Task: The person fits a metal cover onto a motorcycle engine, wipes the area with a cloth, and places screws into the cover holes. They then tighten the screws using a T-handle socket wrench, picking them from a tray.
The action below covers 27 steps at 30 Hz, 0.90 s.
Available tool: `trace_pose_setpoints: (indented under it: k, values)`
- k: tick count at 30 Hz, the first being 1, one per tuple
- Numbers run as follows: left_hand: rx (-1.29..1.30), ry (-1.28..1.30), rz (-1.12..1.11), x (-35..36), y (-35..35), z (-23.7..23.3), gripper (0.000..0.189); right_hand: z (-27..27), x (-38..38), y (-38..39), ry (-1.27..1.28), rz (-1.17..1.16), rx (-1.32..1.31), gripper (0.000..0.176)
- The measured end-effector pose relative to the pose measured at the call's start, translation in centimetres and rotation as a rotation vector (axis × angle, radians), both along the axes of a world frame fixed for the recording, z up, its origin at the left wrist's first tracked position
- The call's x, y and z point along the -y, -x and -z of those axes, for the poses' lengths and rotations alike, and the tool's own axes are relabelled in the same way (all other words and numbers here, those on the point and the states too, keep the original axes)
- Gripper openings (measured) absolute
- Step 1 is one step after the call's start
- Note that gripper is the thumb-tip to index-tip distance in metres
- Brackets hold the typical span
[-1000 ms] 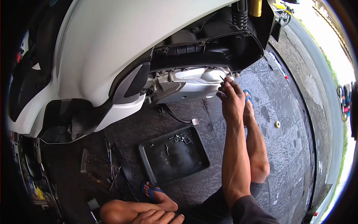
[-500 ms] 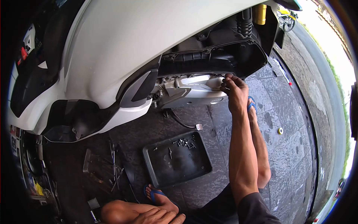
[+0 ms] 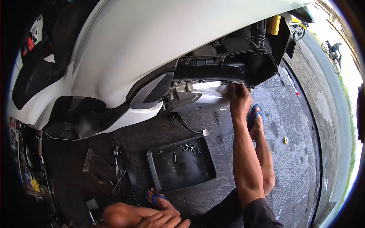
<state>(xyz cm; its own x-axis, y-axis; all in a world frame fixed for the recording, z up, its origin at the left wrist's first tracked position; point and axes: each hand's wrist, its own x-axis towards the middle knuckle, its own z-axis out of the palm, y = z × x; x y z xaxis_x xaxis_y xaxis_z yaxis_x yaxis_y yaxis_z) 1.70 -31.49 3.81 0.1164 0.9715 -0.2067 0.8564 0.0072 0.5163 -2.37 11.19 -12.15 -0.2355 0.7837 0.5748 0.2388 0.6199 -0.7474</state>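
My right hand [image 3: 240, 102] reaches to the rear of a white scooter [image 3: 125, 49]. Its fingers are pressed together at the seam between the silver engine cover [image 3: 209, 93] and an open black plastic housing [image 3: 253, 68]; whatever they pinch is hidden. My left hand [image 3: 161, 220] lies loosely by my bent knee at the bottom edge, fingers extended, holding nothing I can see. Between my feet and the scooter sits a black tray [image 3: 154, 171]. Several bolts [image 3: 189, 147] are grouped near its far side, and a longer metal pin [image 3: 175, 157] lies apart from them.
Long thin tools [image 3: 116, 167] lie on the dark floor left of the tray. A cable [image 3: 184, 124] hangs beneath the engine. A small yellow-and-white roll [image 3: 286, 140] is on the tiles at right. Beyond the kerb, a person rides a motorbike [image 3: 333, 55] on the road.
My right hand has turned and moved in closer against the seam, its fingertips now tucked out of sight. The view has shifted slightly. A motorbike rider has appeared on the road.
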Motion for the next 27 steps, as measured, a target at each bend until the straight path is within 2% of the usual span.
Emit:
trace_pose_setpoints:
  k: [1,7,8,10,15,17,18,20,22,23,24,26,27]
  values:
    - [0.011,0.000,0.008,0.0,0.0,0.1,0.039,0.2,-0.2,0.1,-0.079,0.027,0.032,0.020]
    - [-0.033,-0.001,0.024,0.2,0.0,0.5,0.040,0.4,0.0,0.0,-0.140,0.049,0.111,0.019]
    - [-0.017,0.022,-0.004,0.3,-0.1,0.4,0.040,0.1,0.6,-0.1,-0.008,0.031,0.090,0.019]
    - [-0.091,0.003,0.022,0.4,-0.1,0.4,0.040,0.7,0.3,0.5,-0.114,0.008,0.014,0.018]
    - [-0.124,-0.092,-0.015,1.3,-0.2,1.0,0.034,1.1,-0.1,0.1,-0.067,0.041,0.179,0.023]
    - [-0.148,-0.150,-0.021,1.5,0.0,1.1,0.031,1.6,0.4,-0.5,-0.092,0.144,0.050,0.030]
    - [-0.179,-0.097,0.015,1.5,0.1,1.1,0.027,2.1,1.4,-1.2,-0.025,0.111,0.023,0.032]
    - [-0.217,-0.036,0.054,1.7,0.4,1.2,0.025,5.0,3.9,-2.8,0.039,0.105,0.014,0.028]
    - [-0.224,-0.086,0.024,1.8,0.3,1.2,0.024,10.1,6.8,-3.9,0.090,0.074,0.023,0.014]
    - [-0.226,-0.120,0.004,1.9,0.4,1.1,0.024,13.5,8.7,-4.0,0.129,0.060,0.056,0.012]
    - [-0.232,-0.152,-0.014,2.0,0.7,1.1,0.023,15.9,10.5,-4.2,0.264,-0.025,0.210,0.012]
    - [-0.250,-0.185,-0.038,2.2,0.9,1.1,0.023,21.4,12.9,-4.3,0.471,-0.257,0.528,0.024]
    - [-0.250,-0.190,-0.051,2.2,0.8,1.1,0.022,22.7,14.5,-4.2,0.427,-0.332,0.622,0.025]
